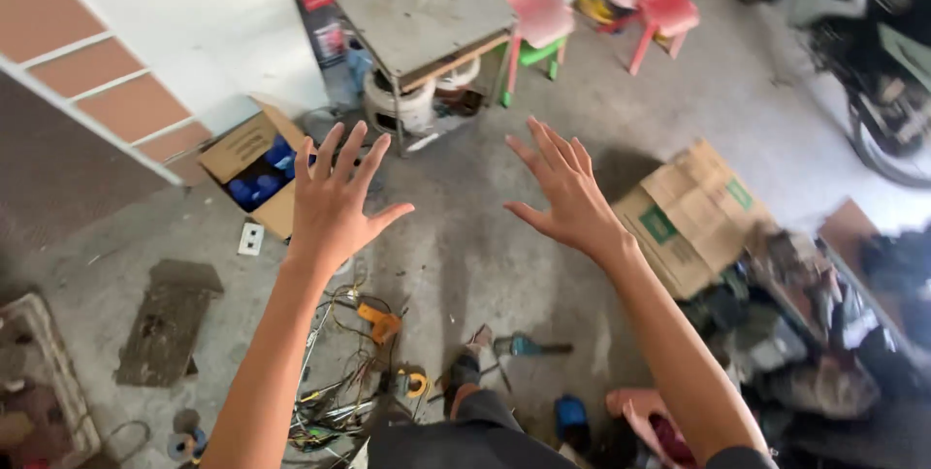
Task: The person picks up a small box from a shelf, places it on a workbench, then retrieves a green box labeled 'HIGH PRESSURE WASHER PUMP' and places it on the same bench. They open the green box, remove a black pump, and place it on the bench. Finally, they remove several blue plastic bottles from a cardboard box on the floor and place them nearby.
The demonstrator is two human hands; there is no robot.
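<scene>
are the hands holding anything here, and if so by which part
Nothing is held. The left hand and the right hand are both raised in the air with fingers spread, palms away from the camera, above the concrete floor and touching nothing.

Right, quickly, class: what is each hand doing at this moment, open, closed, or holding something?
Left hand: open, fingers spread, holding nothing, raised above the floor.
Right hand: open, fingers spread, holding nothing, raised above the floor.

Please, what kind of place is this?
Probably a home workshop or garage. On the concrete floor lie a tangle of wires and a hand tool, cardboard boxes stand open, and a worn metal table stands beyond both empty hands.
</scene>
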